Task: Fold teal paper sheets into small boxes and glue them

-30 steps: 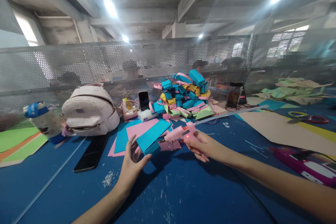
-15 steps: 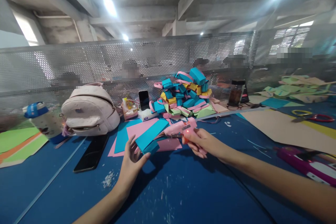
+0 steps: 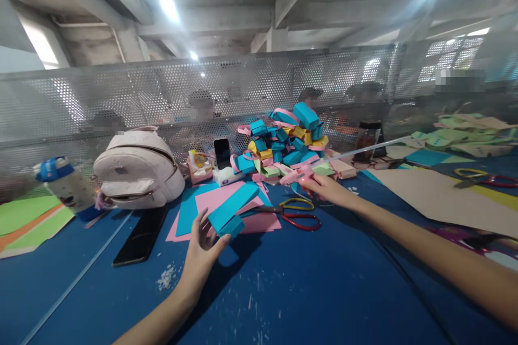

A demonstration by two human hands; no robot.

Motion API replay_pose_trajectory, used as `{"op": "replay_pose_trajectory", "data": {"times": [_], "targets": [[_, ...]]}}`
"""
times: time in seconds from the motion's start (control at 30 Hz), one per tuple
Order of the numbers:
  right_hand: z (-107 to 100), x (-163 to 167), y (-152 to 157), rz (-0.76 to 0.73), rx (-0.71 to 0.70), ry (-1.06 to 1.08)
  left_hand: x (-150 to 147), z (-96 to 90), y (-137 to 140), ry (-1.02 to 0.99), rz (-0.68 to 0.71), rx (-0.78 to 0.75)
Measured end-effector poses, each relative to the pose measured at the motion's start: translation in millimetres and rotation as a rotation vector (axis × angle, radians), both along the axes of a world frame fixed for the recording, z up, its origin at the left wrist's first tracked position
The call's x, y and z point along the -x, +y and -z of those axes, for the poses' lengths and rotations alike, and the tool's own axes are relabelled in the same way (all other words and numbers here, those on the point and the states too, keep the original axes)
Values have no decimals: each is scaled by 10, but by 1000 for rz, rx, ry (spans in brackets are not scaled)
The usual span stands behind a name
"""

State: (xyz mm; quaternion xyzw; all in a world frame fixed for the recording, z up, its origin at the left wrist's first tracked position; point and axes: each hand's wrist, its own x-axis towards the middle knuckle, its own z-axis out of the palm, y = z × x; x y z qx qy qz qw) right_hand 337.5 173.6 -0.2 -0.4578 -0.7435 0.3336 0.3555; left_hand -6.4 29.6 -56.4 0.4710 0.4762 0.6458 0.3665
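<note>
At the far left of the blue table stands a bottle with a blue cap, beside sheets of green paper. Next to it sits a pale backpack, and in front of the backpack a black phone lies flat on the table.

The left hand is raised a little above the table, and its thumb and fingers grasp the lower end of a folded turquoise paper box. The box is tilted, its far end pointing up and to the right, and it hangs over flat pink and turquoise paper sheets.

Behind these sheets a second phone stands upright on a small white holder. To the right of it is a big pile of small paper boxes in turquoise, pink, yellow and green, close to the perforated metal screen.

Scissors with yellow and red handles lie on the table just right of the pink sheets.

The right hand is stretched forward to the foot of the pile and is closed around the handle of a pink glue gun, with a long glue stick pointing out to the right. A dark jar stands further right, and large beige paper lies beyond it.
</note>
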Motion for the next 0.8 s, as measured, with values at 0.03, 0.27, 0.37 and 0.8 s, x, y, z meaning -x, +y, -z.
{"op": "replay_pose_trajectory", "data": {"times": [0.03, 0.27, 0.37, 0.8], "targets": [[47, -44, 58, 11, -17, -21, -6, 0, -1, -2, -7, -9], [362, -223, 361, 17, -36, -112, -6, 9, -14, 12, 19, 16], [445, -262, 394, 7, -29, -135, 0, -4, -27, 17, 22, 24], [290, -354, 164, 141, -172, -422, -62, -63, -82, -1, -26, 49]]}}
